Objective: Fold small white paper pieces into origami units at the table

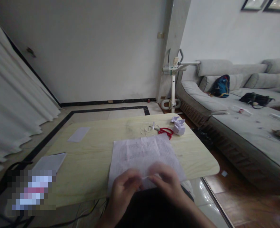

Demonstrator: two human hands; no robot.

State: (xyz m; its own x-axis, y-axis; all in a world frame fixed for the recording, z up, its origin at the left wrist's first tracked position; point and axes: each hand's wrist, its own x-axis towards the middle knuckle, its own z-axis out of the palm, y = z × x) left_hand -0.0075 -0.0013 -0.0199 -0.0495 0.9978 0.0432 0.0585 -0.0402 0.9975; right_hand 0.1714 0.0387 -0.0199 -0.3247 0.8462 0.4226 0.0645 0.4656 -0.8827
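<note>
A large printed sheet of paper (143, 155) lies on the pale wooden table (94, 164), its near edge by my hands. My left hand (124, 188) and my right hand (167, 180) meet over that near edge, fingers pinched on a small white piece of paper (147, 177) held between them. Both hands are slightly blurred. Red-handled scissors (165, 131) lie at the far side of the sheet among thin paper strips. Next to them sit small folded white paper shapes (178, 126).
A small paper slip (78, 134) and another sheet (50, 161) lie on the table's left part. A grey sofa (244, 126) with bags stands to the right. A white stand (172, 85) is beyond the table. White curtains (14, 104) hang at left. Cables run under the near edge.
</note>
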